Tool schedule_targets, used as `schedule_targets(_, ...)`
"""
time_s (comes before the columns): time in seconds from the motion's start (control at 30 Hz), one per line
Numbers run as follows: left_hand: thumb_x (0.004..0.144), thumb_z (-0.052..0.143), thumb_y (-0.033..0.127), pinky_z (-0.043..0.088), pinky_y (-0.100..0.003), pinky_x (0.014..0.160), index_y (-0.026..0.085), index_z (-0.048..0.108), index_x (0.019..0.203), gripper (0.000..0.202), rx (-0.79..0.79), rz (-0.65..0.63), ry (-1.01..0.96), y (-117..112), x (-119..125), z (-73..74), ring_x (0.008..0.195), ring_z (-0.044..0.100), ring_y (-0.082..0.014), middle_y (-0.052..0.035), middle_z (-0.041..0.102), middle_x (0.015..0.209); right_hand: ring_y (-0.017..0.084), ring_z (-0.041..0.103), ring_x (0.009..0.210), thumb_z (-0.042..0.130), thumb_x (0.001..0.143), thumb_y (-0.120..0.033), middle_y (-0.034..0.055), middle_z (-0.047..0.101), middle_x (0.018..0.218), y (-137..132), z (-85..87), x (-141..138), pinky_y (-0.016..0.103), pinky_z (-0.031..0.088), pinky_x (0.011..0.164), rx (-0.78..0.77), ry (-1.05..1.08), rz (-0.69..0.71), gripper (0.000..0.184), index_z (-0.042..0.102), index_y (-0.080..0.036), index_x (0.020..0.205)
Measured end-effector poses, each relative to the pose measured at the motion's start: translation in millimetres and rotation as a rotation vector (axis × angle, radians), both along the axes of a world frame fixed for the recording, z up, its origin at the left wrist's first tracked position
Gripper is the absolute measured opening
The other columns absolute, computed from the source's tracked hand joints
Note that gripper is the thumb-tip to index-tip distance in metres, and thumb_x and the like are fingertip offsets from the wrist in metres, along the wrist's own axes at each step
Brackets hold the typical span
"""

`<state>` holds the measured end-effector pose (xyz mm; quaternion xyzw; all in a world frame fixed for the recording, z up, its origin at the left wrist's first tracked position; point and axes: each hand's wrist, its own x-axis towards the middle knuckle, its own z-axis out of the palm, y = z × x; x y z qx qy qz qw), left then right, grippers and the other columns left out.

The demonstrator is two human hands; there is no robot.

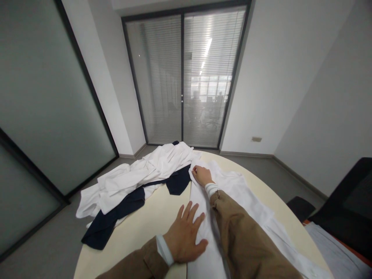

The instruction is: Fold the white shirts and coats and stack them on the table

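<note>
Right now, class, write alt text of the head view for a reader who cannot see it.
The left hand lies flat on a white shirt on a round cream table, the right hand at its far end. White and navy garments lie crumpled beside it.

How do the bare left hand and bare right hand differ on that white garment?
The bare left hand lies flat with fingers spread, while the bare right hand is curled, fingertips down on the white garment. The left hand sits nearer the person; the right hand reaches farther across the table. The left hand's pale cuff looks plain, the right hand's cuff striped. Both hands are bare, rest on the white garment and come out of brown sleeves.
</note>
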<state>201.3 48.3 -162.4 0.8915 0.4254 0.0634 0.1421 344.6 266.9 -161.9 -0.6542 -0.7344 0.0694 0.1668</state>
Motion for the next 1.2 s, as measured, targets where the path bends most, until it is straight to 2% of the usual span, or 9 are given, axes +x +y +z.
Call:
schedule_targets(0.2, 0.094, 0.041, 0.062, 0.011, -0.062, 0.119, 0.018, 0.031, 0.154, 0.076, -0.003, -0.003, -0.001, 0, 0, 0.4, 0.151, 0.004, -0.0384, -0.0184, 0.019, 0.163, 0.023, 0.065, 0.099, 0.037, 0.101, -0.036, 0.0129, 0.071, 0.107, 11, -0.8, 13, 0.032, 0.041, 0.079, 0.027, 0.046, -0.12, 0.032, 0.06, -0.021, 0.118)
schedule_targets(0.33, 0.093, 0.042, 0.061, 0.011, -0.062, 0.119, 0.019, 0.03, 0.155, 0.075, -0.007, -0.001, 0.009, 0, 0, 1.2, 0.151, 0.003, -0.0388, -0.0183, 0.017, 0.163, 0.023, 0.065, 0.097, 0.042, 0.099, -0.036, 0.0123, 0.071, 0.105, 12, -5.9, 20, 0.031, 0.042, 0.079, -0.008, 0.063, -0.122, 0.031, 0.059, -0.021, 0.121)
schedule_targets(0.5, 0.093, 0.043, 0.062, 0.012, -0.063, 0.118, 0.025, 0.026, 0.156, 0.076, 0.011, 0.012, 0.004, -2, 1, -1.6, 0.15, 0.004, -0.0395, -0.0176, 0.013, 0.164, 0.029, 0.058, 0.114, 0.059, 0.09, -0.032, 0.0155, 0.062, 0.126, 7, -10.9, 23, 0.036, 0.042, 0.089, -0.008, 0.023, 0.068, 0.045, 0.054, -0.022, 0.134)
schedule_targets(0.7, 0.091, 0.047, 0.062, 0.011, -0.064, 0.117, 0.03, 0.022, 0.157, 0.077, 0.072, 0.018, 0.043, 4, -1, -8.3, 0.151, 0.005, -0.0392, -0.013, 0.011, 0.165, 0.026, 0.052, 0.124, 0.055, 0.089, -0.015, 0.0146, 0.055, 0.138, 0, -2.5, 45, 0.033, 0.037, 0.103, 0.022, 0.021, 0.234, 0.048, 0.054, -0.016, 0.137)
schedule_targets(0.8, 0.091, 0.049, 0.06, 0.009, -0.063, 0.118, 0.03, 0.025, 0.156, 0.075, 0.107, 0.016, 0.057, 12, -5, -9.2, 0.151, 0.008, -0.0377, -0.0121, 0.015, 0.165, 0.024, 0.056, 0.116, 0.056, 0.091, -0.021, 0.0137, 0.062, 0.126, -12, 9.6, 61, 0.032, 0.038, 0.103, 0.054, 0.04, 0.271, 0.036, 0.063, -0.015, 0.125)
schedule_targets(0.93, 0.091, 0.052, 0.056, 0.012, -0.064, 0.117, 0.031, 0.028, 0.155, 0.072, 0.104, 0.007, 0.069, 23, -10, -7.3, 0.151, 0.011, -0.0368, -0.0112, 0.019, 0.164, 0.021, 0.065, 0.096, 0.062, 0.088, -0.036, 0.0095, 0.07, 0.107, -38, 20.7, 79, 0.03, 0.047, 0.089, -0.058, 0.102, 0.496, 0.03, 0.073, -0.018, 0.109)
schedule_targets(1.0, 0.092, 0.051, 0.055, 0.013, -0.064, 0.117, 0.03, 0.03, 0.154, 0.07, 0.113, 0.011, 0.069, 25, -11, -4.5, 0.15, 0.013, -0.0373, -0.0118, 0.02, 0.164, 0.025, 0.064, 0.106, 0.068, 0.083, -0.045, 0.0112, 0.069, 0.118, -51, 17.6, 88, 0.032, 0.047, 0.094, -0.144, 0.096, 0.591, 0.042, 0.072, -0.019, 0.116)
schedule_targets(1.07, 0.094, 0.05, 0.05, 0.011, -0.063, 0.118, 0.028, 0.031, 0.154, 0.067, 0.15, -0.024, 0.057, 21, -10, -0.1, 0.15, 0.014, -0.0356, -0.0121, 0.024, 0.163, 0.03, 0.054, 0.127, 0.071, 0.08, -0.052, 0.0139, 0.058, 0.139, -61, 9.1, 95, 0.037, 0.04, 0.107, -0.195, 0.063, 0.629, 0.059, 0.065, -0.02, 0.129)
schedule_targets(1.2, 0.093, 0.052, 0.048, 0.013, -0.062, 0.118, 0.034, 0.032, 0.153, 0.065, 0.155, -0.239, 0.033, 3, 0, 8.0, 0.15, 0.019, -0.0337, -0.0082, 0.026, 0.162, 0.031, 0.03, 0.146, 0.059, 0.089, -0.053, 0.0154, 0.033, 0.158, -77, -6.5, 103, 0.04, 0.024, 0.119, -0.191, 0.031, 0.611, 0.068, 0.049, -0.018, 0.146)
